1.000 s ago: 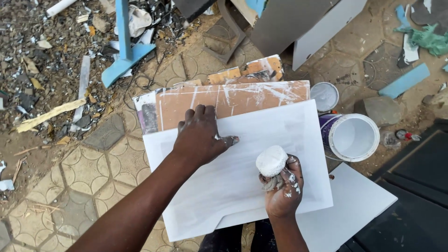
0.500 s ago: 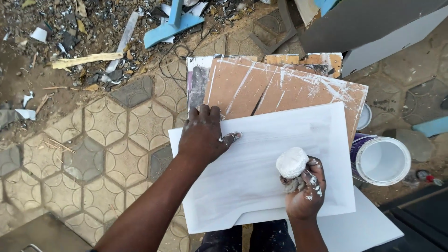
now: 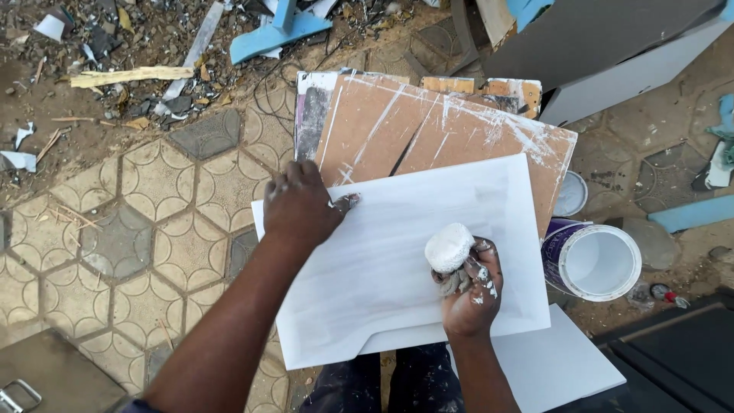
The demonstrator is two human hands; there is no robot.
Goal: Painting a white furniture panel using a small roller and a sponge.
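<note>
Currently, the left hand [image 3: 300, 205] lies flat, palm down, fingers spread narrowly, on the upper-left corner of the white-painted rectangular flat panel [image 3: 397, 260], pressing on its surface and holding nothing. The right hand [image 3: 468, 289], flecked with white paint, has its fingers closed around a wadded cloth pad with a rounded white-coated head [image 3: 449, 248]; the pad's head sits above the panel's right half, and whether it touches the surface cannot be told. The panel rests tilted on a stack of brown fibreboard sheets streaked with white paint [image 3: 428, 130], overlapping their lower edge. Just beside the panel's right edge stands an open round paint tub with a purple wall and white interior [image 3: 596, 261], and a round white lid [image 3: 572, 194] lies near it. A second white flat board [image 3: 550, 359] lies below the panel at the lower right. All items sit on hexagon-patterned paving stones [image 3: 115, 237], with scrap debris [image 3: 130, 69] at the upper left.
</note>
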